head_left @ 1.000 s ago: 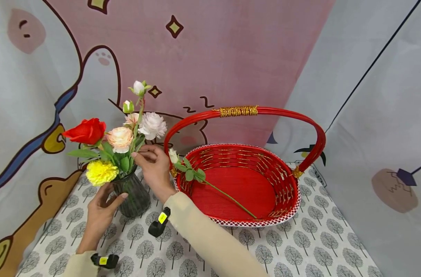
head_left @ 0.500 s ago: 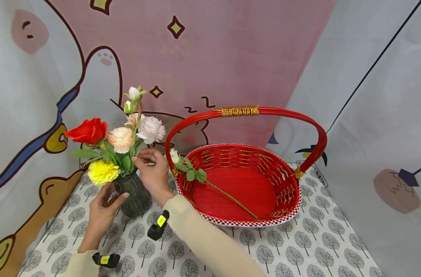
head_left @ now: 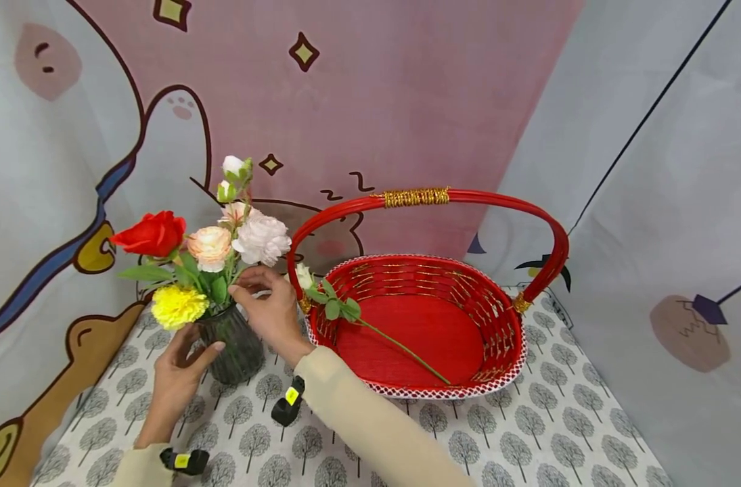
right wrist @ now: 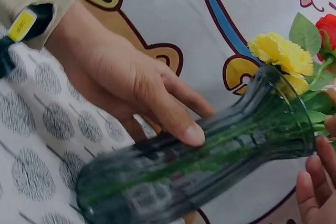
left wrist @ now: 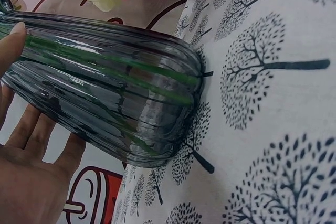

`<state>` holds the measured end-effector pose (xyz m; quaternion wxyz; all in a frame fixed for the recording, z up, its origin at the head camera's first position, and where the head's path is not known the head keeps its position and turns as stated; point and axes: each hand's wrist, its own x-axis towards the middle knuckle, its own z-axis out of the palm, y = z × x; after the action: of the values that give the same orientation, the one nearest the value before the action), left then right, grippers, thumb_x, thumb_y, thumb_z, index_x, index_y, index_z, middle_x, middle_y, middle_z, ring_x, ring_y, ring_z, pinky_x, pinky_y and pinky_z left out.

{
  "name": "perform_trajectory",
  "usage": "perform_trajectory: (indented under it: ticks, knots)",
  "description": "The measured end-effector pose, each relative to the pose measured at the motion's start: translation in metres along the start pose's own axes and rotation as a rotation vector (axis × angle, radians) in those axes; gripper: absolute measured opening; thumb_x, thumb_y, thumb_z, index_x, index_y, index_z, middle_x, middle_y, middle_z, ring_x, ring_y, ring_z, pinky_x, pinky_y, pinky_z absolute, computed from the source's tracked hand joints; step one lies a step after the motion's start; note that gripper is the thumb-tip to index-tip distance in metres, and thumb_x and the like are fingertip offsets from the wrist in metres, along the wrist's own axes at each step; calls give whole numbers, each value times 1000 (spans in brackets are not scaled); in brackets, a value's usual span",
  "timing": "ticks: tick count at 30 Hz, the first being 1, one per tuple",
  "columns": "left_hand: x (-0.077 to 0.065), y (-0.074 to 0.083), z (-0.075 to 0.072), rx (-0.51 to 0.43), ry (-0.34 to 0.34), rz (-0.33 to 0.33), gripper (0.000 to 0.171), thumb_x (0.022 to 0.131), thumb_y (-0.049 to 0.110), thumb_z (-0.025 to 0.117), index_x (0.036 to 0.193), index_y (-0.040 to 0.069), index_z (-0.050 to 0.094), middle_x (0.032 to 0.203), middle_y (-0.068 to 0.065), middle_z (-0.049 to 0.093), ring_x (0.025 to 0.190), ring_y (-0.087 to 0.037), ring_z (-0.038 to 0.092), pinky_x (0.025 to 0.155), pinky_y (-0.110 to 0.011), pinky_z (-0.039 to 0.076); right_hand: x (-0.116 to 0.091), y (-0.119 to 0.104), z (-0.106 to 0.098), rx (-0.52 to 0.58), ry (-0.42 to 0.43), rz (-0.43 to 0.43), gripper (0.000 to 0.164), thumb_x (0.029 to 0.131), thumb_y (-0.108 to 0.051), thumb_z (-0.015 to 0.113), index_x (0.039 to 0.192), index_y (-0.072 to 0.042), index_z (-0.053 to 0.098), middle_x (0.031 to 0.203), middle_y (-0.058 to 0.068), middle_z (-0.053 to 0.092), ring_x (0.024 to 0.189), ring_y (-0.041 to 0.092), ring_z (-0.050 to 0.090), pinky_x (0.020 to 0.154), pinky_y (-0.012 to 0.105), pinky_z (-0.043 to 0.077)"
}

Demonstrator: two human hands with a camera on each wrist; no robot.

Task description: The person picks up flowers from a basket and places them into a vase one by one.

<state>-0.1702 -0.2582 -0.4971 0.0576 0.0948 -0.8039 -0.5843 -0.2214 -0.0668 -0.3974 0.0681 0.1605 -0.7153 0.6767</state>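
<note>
A dark glass vase (head_left: 235, 348) stands on the tabletop with several flowers in it, their green stems showing through the glass. My left hand (head_left: 178, 372) holds the vase's near left side, thumb in front and fingers behind; the left wrist view shows the ribbed vase (left wrist: 115, 93) close up. At the vase's mouth, my right hand (head_left: 274, 312) pinches a green stem between thumb and fingers. Above that hand are a pale pink bloom (head_left: 262, 238) and white buds (head_left: 233, 164). A red rose (head_left: 153, 234), a peach bloom (head_left: 210, 248) and a yellow carnation (head_left: 178, 306) lean left.
Right of the vase sits a red woven basket (head_left: 419, 391) with a tall arched handle (head_left: 498, 201). One white rose (head_left: 304, 276) lies across it, head over the left rim. A tree-patterned cloth (head_left: 309, 439) covers the table; a cartoon-printed curtain (head_left: 394, 101) hangs behind.
The white buds and the pale pink bloom have sunk lower toward the vase, and my right hand has come down slightly with them. My left hand stays on the vase.
</note>
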Motion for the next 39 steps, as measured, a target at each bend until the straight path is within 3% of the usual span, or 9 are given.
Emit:
perform_trajectory:
  ticks: [6,12,18,24,30,33,37,39]
  knots:
    - [1,0,-1,32,-1,18,91,99,44,68,166,28,9,171,-13,21,156,-36,27,121,-55,38,-3,-7,-24,-89,-119,-23,30,98,-34,72,125,-20,68,118,-6,71,98,1,62,84,19,56]
    - [2,-1,-1,23,-1,17,90,98,39,70,166,29,13,169,-11,26,156,-32,29,121,-37,41,-8,-9,-56,-165,-205,-38,36,97,-38,72,130,-28,63,127,-4,69,104,3,65,87,21,57]
    - [2,-3,-1,12,-8,7,92,98,38,70,166,28,10,171,-11,22,155,-36,29,118,-37,43,-7,-11,-90,-208,-268,-49,44,96,-34,74,136,-24,60,135,5,66,110,15,67,94,34,60]
    - [2,-3,0,16,-19,9,92,98,38,70,166,28,9,171,-12,22,155,-37,29,115,-25,47,-5,-7,-118,-263,-283,-45,52,95,-27,75,141,-13,56,136,8,65,117,30,66,102,50,58]
    - [1,-2,-4,14,0,20,89,99,37,69,166,29,11,170,-13,25,155,-36,30,106,-9,47,-1,4,-136,-376,-273,-18,46,96,-32,74,137,-18,59,135,2,66,117,23,66,99,43,59]
    - [0,-2,-4,15,-2,17,90,99,39,69,166,30,11,170,-14,24,154,-36,31,106,-8,47,2,14,-145,-415,-278,2,45,96,-34,73,136,-18,60,136,3,65,118,24,65,101,44,59]
    - [0,-2,-2,25,7,17,89,98,41,69,166,31,13,169,-13,28,154,-33,31,112,-17,47,4,27,-159,-450,-319,37,47,97,-32,73,137,-11,59,136,11,65,122,34,63,103,48,57]
    - [1,-2,-2,24,12,18,88,98,40,70,165,32,15,168,-11,30,155,-31,32,115,-20,46,6,32,-164,-471,-356,60,47,98,-29,72,138,-8,59,135,12,65,120,32,64,100,47,59]
